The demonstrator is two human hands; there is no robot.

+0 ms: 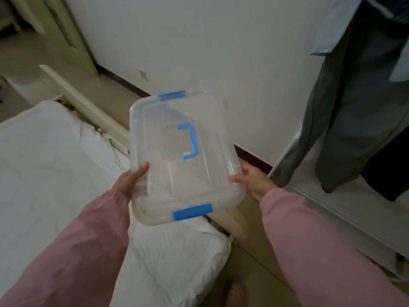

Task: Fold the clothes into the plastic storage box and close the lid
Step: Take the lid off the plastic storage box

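Storage box, lid clipped, held aloft, left hand and right hand each clasping a long side; likely risk: slick plastic slipping free, dropping beside the bed.

white bedding at left, cream bed frame, white wall, dark skirting board

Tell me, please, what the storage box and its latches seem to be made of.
Storage box: clear, slightly frosted plastic, glossy; the left hand shows through its wall. Latches: opaque blue plastic, matte look; rigid or soft cannot be told.
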